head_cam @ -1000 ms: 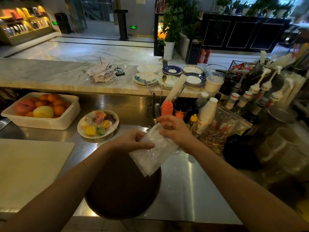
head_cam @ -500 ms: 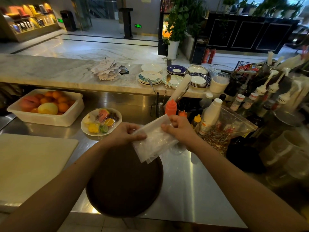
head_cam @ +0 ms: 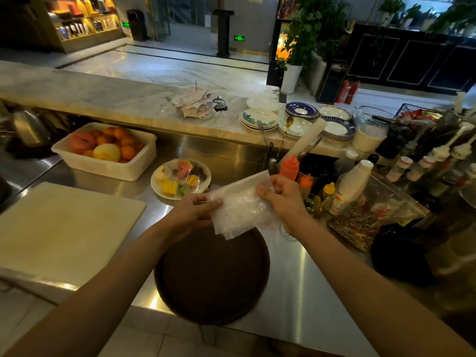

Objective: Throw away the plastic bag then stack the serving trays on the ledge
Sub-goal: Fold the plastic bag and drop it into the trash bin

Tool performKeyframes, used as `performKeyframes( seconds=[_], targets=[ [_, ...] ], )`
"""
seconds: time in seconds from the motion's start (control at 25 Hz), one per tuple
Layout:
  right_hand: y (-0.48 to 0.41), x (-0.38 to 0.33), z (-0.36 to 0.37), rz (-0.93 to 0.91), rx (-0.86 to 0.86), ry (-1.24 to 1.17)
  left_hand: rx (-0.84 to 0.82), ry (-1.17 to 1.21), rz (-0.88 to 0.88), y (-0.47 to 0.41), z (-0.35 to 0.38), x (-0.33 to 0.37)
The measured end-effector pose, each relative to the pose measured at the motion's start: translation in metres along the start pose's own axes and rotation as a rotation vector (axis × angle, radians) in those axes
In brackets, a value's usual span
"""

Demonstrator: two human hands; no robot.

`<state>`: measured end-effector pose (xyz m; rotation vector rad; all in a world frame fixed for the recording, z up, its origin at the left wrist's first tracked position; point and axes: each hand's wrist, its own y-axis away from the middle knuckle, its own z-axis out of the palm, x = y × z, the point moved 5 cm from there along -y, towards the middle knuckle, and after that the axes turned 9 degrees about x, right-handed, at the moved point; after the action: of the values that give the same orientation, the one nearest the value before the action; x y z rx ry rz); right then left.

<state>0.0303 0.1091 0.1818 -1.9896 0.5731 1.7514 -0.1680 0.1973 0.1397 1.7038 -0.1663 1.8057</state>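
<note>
While both grip it, the plastic bag (head_cam: 240, 206) spans left hand (head_cam: 197, 211) to right hand (head_cam: 282, 195)

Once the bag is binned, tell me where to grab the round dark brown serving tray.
Grip the round dark brown serving tray by its near rim, coming from the person's side: that edge overhangs the steel counter, so fingers can probably slip underneath.

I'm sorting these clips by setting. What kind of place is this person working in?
Most likely the working side of a bar or café counter in a lobby. Syrup pump bottles crowd the steel worktop, saucers are stacked on the marble ledge beside a call bell, and a round serving tray lies below both hands.
</note>
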Motion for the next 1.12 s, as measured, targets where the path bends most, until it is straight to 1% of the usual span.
performKeyframes(
  seconds=[0.08,0.12,0.2,0.32,0.4,0.48,0.6,0.68,0.76,0.84,0.92,1.04,1.12],
  targets=[
    [0.002,0.0,0.014,-0.007,0.022,-0.008,0.018,0.109,-0.047,0.006,-0.015,-0.007],
    [0.003,0.0,0.022,-0.008,0.02,-0.007,0.03,0.124,-0.044,0.01,-0.022,-0.009],
    [0.007,0.005,0.049,0.002,-0.023,0.01,0.093,0.072,0.019,0.021,-0.048,-0.011],
    [0.015,0.01,0.094,0.056,-0.155,0.05,0.281,0.012,0.112,0.038,-0.097,-0.013],
    [0.025,0.014,0.131,0.13,-0.272,0.067,0.438,0.04,0.162,0.055,-0.137,-0.017],
    [0.038,0.014,0.168,0.16,-0.373,0.103,0.58,0.083,0.185,0.076,-0.176,-0.023],
    [0.06,0.008,0.228,0.097,-0.49,0.123,0.732,0.145,0.185,0.119,-0.222,-0.033],
    [0.074,0.002,0.261,0.08,-0.547,0.075,0.809,0.166,0.181,0.145,-0.241,-0.041],
    [0.093,-0.009,0.297,0.065,-0.655,0.022,0.927,0.22,0.19,0.183,-0.26,-0.052],
    [0.116,-0.015,0.329,0.042,-0.792,-0.01,1.054,0.258,0.197,0.227,-0.269,-0.066],
    [0.139,-0.019,0.353,0.005,-0.887,-0.02,1.147,0.295,0.196,0.267,-0.269,-0.082],
    [0.193,-0.02,0.383,-0.026,-1.053,-0.044,1.338,0.331,0.235,0.343,-0.255,-0.106],
    [0.242,-0.017,0.396,-0.03,-1.185,-0.05,1.504,0.357,0.243,0.397,-0.234,-0.127]
  ],
)
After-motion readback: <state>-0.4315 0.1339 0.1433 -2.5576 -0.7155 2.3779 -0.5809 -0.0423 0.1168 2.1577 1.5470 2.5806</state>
